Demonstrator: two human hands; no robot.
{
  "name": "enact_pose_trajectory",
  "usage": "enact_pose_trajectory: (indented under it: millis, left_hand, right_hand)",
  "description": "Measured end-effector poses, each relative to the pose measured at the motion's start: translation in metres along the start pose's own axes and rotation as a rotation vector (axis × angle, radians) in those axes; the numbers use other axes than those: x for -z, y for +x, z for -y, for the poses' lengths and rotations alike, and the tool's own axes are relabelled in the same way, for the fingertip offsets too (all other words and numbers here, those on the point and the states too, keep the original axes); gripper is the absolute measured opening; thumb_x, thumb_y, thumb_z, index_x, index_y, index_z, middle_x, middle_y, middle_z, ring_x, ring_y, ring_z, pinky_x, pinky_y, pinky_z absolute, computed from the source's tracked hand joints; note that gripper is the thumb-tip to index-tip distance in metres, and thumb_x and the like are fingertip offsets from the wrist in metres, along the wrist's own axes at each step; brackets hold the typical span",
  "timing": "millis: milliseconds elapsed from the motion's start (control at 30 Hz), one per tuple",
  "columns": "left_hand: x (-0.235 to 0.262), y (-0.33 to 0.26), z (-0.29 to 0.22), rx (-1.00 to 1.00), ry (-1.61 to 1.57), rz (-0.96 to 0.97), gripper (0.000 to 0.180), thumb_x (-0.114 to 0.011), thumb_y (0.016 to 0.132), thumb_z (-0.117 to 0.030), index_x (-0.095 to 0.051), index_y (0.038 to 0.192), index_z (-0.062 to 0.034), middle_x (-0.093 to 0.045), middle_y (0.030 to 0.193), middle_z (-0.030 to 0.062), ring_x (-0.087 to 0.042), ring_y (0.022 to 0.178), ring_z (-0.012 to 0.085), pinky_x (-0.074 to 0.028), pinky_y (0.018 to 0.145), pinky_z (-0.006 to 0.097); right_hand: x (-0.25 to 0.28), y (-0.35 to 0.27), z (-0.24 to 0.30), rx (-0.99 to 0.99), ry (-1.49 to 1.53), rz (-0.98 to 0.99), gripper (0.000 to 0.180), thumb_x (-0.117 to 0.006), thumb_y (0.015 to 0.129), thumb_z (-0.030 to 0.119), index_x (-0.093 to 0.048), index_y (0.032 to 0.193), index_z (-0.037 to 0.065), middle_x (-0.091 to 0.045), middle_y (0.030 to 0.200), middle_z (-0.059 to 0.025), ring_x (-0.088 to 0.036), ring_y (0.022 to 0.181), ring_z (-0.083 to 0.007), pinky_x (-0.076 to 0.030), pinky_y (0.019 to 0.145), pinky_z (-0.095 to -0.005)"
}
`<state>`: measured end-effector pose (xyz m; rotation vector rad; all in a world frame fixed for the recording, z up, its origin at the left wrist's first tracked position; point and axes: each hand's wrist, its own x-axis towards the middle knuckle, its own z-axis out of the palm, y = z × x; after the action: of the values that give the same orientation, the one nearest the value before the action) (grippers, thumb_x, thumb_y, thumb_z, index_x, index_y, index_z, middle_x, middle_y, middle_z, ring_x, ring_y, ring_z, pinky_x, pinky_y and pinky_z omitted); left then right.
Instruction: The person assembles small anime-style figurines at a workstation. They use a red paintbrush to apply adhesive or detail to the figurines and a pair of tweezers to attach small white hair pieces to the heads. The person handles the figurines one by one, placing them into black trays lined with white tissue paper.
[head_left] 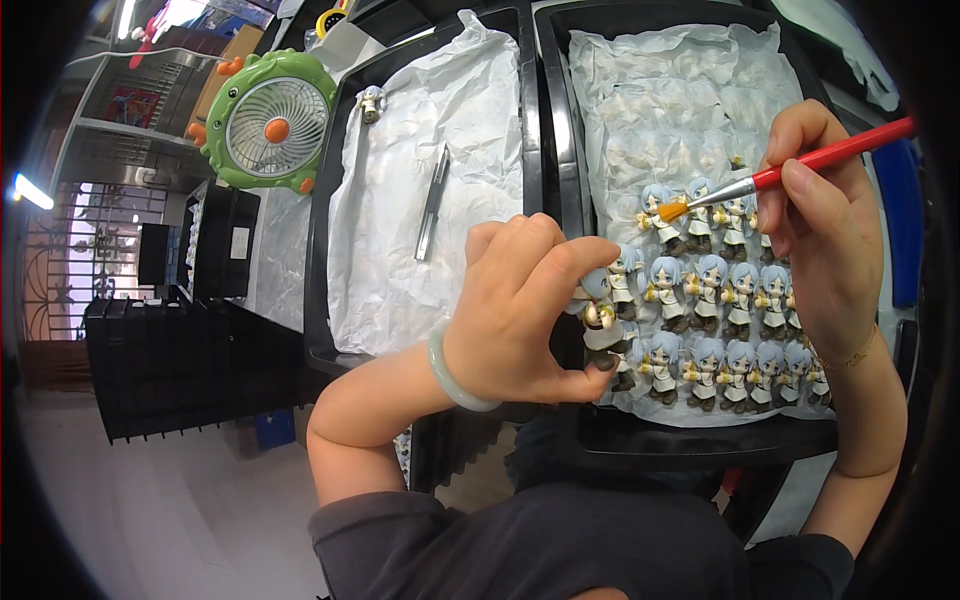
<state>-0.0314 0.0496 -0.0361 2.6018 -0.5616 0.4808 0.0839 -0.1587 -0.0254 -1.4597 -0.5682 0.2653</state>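
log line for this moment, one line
left hand: holds figurine | right hand: holds red brush, tip at figurine row | right tray: paper-lined

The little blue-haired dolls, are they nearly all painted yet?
Hard to tell which are finished. Three rows of figurines already stand on the paper in the right tray. In hand: the left hand holds one figurine, and the right hand holds a red-handled brush. One figurine stands alone in the left tray.

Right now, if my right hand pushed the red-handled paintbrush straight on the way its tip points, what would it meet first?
The right hand aims the red-handled paintbrush left and slightly down. Its orange bristles seem already at the blue-haired figurine heading the top row; depth is unclear.
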Motion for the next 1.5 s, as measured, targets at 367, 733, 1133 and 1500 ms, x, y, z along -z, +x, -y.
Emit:
enact_pose_trajectory:
  millis: [367,733,1133,1500]
  left_hand:
    - [0.001,0.001,0.001,0.000,-0.014,0.048,0.063,-0.072,0.045,-0.038,-0.055,0.095,-0.0047,-0.042,0.070,0.0033,-0.042,0.063,0.0197,-0.025,0.064,0.030]
    - [0.022,0.015,0.091,0.659,-0.831,0.050,0.060,-0.071,0.066,-0.025,-0.043,0.114,-0.0038,-0.054,0.099,0.0075,-0.054,0.087,0.0150,-0.043,0.079,0.031]
    - [0.047,0.020,0.312,0.564,0.631,0.030,0.077,-0.077,0.055,-0.020,-0.042,0.124,-0.0187,-0.051,0.117,0.0060,-0.040,0.115,0.0286,-0.031,0.095,0.041]
    - [0.048,0.027,0.317,0.503,0.932,0.428,0.072,-0.068,0.066,-0.010,-0.035,0.130,-0.0153,-0.049,0.119,0.0051,-0.041,0.115,0.0241,-0.030,0.095,0.043]
  right_hand:
    - [-0.007,-0.001,0.004,0.024,-0.031,0.021,0.016,-0.045,0.083,0.022,-0.045,0.088,0.007,-0.045,0.060,0.0036,-0.037,0.052,-0.0007,-0.029,0.046,-0.0136]
    - [0.000,0.004,-0.001,0.020,-0.004,-0.024,0.017,-0.047,0.084,0.023,-0.045,0.089,0.006,-0.046,0.060,0.0028,-0.037,0.051,-0.0011,-0.029,0.046,-0.0138]
    - [-0.002,0.005,0.009,-0.045,0.063,0.033,0.010,-0.048,0.079,0.012,-0.047,0.083,0.003,-0.048,0.071,0.0001,-0.047,0.060,-0.0027,-0.035,0.051,-0.0167]
    - [-0.005,0.006,-0.001,0.023,0.031,-0.042,0.018,-0.048,0.082,0.023,-0.044,0.085,0.006,-0.047,0.064,0.0016,-0.044,0.054,-0.0011,-0.033,0.048,-0.0142]
